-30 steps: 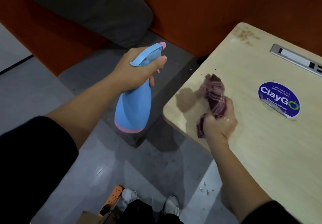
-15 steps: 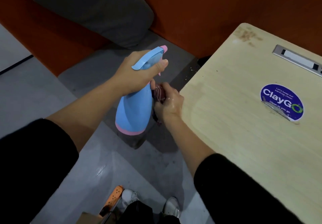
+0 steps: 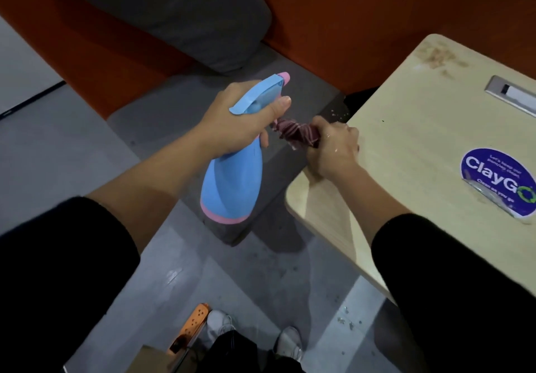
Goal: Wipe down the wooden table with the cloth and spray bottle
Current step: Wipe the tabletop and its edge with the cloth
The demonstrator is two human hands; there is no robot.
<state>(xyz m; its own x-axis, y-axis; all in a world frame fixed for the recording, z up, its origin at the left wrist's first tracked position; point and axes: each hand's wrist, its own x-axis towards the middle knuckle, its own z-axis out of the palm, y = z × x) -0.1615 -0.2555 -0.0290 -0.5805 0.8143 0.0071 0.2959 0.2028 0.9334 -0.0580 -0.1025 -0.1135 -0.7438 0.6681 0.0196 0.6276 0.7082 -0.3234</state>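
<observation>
Bunched maroon striped cloth (image 3: pixel 295 134) clenched in the right hand (image 3: pixel 333 152), poking out leftward just off the near-left edge of the pale wooden table (image 3: pixel 406 140). Light-blue plastic spray bottle with pink nozzle and base band (image 3: pixel 235 181) gripped at the neck by the left hand (image 3: pixel 240 123), thumb along the head, held tilted over the grey floor beside the table. Both forearms bare below black sleeves, reaching forward. Round blue sticker (image 3: pixel 497 182) on the tabletop reading "ClayGo".
</observation>
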